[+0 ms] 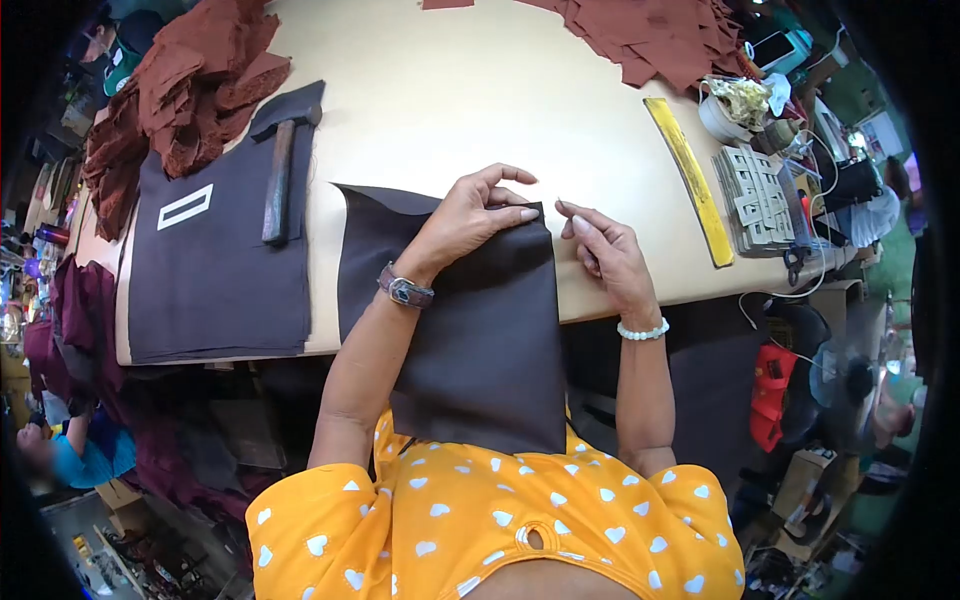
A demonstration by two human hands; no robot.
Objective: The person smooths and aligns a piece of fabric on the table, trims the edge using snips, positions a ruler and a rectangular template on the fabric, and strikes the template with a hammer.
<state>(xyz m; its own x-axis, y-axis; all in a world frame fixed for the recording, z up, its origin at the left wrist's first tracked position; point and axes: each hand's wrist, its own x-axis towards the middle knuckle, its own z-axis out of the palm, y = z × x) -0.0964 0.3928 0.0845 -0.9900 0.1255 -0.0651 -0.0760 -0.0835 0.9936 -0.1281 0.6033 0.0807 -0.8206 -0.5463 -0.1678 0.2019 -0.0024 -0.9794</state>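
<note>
A dark brown, leather-like sheet (480,330) lies partly on the table and hangs over its front edge to my lap. My left hand (470,220) holds it near its upper right corner, thumb on top and index finger curved above; the other fingers are partly hidden. Just right of that corner, my right hand (608,250) is raised with thumb and index finger pinched together. Whatever those fingertips hold, if anything, is too small to make out. The right hand appears apart from the sheet.
A hammer (280,180) and a pale rectangular frame (185,207) lie on stacked dark sheets (220,290) at left. Reddish-brown pieces (200,80) are heaped behind. A yellow ruler (690,180), cut-out pale templates (755,195) and a white pot (722,115) are at right.
</note>
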